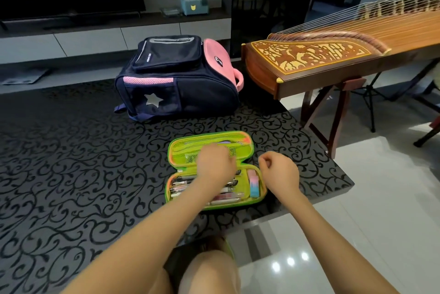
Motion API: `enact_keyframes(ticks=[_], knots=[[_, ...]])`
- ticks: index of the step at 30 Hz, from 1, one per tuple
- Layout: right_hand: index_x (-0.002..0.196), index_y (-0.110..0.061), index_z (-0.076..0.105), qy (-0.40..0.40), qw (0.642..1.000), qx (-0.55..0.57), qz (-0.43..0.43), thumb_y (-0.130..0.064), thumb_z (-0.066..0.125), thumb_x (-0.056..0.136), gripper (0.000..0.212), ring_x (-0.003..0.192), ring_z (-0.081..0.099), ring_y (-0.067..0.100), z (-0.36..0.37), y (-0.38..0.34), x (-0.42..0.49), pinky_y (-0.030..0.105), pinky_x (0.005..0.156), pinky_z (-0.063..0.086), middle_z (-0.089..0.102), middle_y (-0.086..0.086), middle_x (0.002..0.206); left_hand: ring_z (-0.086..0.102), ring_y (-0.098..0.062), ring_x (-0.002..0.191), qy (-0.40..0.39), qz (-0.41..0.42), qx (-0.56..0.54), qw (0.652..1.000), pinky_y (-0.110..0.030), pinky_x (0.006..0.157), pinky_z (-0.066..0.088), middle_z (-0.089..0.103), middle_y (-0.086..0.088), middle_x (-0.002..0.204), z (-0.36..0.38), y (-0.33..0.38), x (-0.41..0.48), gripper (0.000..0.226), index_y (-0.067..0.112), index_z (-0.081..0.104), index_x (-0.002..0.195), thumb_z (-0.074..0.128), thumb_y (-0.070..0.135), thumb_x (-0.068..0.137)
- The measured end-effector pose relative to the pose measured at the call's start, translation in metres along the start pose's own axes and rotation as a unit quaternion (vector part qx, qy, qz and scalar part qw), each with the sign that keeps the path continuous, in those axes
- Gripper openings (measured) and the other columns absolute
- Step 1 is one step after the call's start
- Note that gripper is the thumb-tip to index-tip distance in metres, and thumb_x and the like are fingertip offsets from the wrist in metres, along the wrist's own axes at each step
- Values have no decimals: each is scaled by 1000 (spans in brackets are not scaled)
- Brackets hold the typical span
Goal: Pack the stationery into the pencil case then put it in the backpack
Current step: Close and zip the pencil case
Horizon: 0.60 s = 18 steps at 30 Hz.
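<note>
A lime-green pencil case (247, 148) lies open flat on the dark patterned rug. Its near half holds several pens (181, 184) and a pink-and-blue eraser (253, 184). The far half has a mesh pocket. My left hand (214, 162) hovers over the hinge of the case, fingers curled down and blurred; whether it holds anything cannot be seen. To the right of the case my right hand (278, 168) is loosely closed, with nothing visible in it. Behind the case a navy and pink backpack (176, 79) lies on the rug, zipped.
A wooden zither (333, 60) on a stand fills the right side, its leg (316, 112) close to the rug's corner. A TV console (95, 38) with a tissue box (194, 5) runs along the back. Glossy white tiles lie to the right. My knee (209, 270) is at the bottom.
</note>
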State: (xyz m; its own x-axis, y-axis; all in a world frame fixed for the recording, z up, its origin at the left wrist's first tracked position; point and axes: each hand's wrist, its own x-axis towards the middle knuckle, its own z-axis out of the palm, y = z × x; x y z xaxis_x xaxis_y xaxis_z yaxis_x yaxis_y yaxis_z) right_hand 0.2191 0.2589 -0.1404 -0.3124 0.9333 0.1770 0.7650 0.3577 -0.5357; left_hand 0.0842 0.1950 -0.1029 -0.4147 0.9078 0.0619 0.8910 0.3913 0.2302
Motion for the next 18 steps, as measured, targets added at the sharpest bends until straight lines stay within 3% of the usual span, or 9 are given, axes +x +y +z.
enact_keyframes(ticks=[3, 6, 8, 13, 15, 16, 18], knots=[[98, -14, 69, -7, 998, -47, -43, -25, 49, 92, 23, 88, 61, 27, 13, -12, 33, 31, 63, 42, 67, 8, 95, 59, -29, 79, 1, -37, -5, 999, -34, 67, 47, 61, -12, 89, -5, -41, 21, 27, 4, 66, 83, 49, 24, 91], [109, -16, 66, -55, 990, -123, -40, -28, 47, 94, 27, 102, 54, 32, 27, -23, 62, 36, 76, 46, 60, 11, 110, 56, -27, 74, -11, -39, -30, 999, -32, 65, 44, 56, -8, 82, -1, -62, 35, 19, 12, 61, 75, 51, 20, 89], [111, -15, 64, -86, 982, -169, -20, -26, 45, 94, 28, 108, 50, 33, 37, -29, 79, 38, 84, 44, 55, 12, 117, 56, -25, 76, -15, -20, -55, 998, -33, 67, 44, 58, -6, 83, 4, -62, 44, 17, 15, 63, 75, 52, 18, 88], [119, -6, 56, -142, 962, -234, -8, -23, 41, 94, 34, 121, 44, 34, 47, -40, 97, 40, 97, 38, 50, 14, 129, 57, -26, 102, -11, 74, -68, 995, -35, 85, 44, 65, -9, 103, 19, -35, 64, 20, 13, 70, 97, 60, 26, 86], [111, -7, 59, -165, 968, -185, 49, -25, 47, 89, 31, 118, 47, 34, 47, -40, 103, 39, 96, 40, 55, 14, 123, 55, -28, 104, -29, 100, -38, 994, -37, 86, 44, 64, -12, 105, 27, -23, 73, 24, 9, 67, 100, 61, 27, 85], [98, -10, 61, -173, 972, -132, 86, -27, 52, 84, 23, 109, 53, 34, 46, -39, 106, 37, 89, 43, 60, 15, 111, 55, -30, 104, -39, 106, -25, 993, -39, 85, 45, 64, -14, 106, 29, -18, 76, 24, 7, 66, 100, 61, 25, 85], [65, -13, 49, -192, 972, -16, 134, -23, 56, 77, 18, 73, 52, 27, 44, -35, 111, 32, 63, 40, 53, 11, 74, 57, -33, 101, -56, 111, -6, 992, -40, 81, 47, 65, -16, 103, 32, -9, 80, 18, 4, 65, 96, 60, 18, 85]])
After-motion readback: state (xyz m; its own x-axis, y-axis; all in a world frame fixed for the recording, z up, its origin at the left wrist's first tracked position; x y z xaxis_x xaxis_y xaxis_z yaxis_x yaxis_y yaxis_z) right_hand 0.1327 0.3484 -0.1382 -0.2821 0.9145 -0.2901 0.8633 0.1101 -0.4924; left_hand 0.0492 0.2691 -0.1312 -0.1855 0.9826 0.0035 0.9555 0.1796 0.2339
